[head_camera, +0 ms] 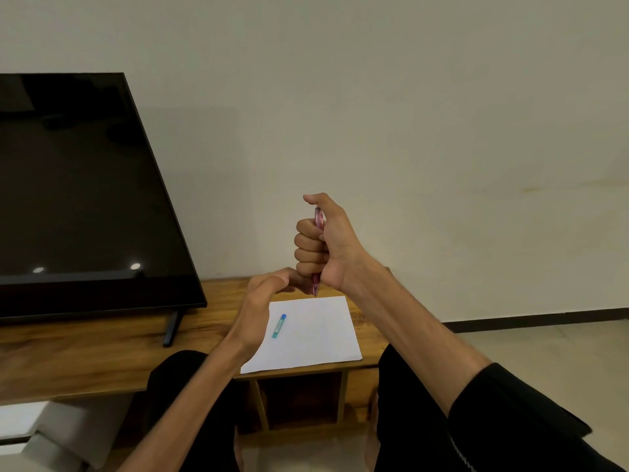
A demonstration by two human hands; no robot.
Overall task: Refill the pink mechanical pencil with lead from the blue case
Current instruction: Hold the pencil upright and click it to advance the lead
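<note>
We clench right hand [323, 243] in fist around pencil [318, 221], upright, tip down just above paper [308, 333]; thumb over top end. Our left hand [263, 301] loosely curled beside pencil tip, grasping nothing we can see. Case [279, 326] lies on paper, on worktop [85, 356]. TV [78, 185] stands at left.

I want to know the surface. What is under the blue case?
The blue case lies on a white paper sheet, which rests on the wooden table. The left hand covers the sheet's left corner.
</note>
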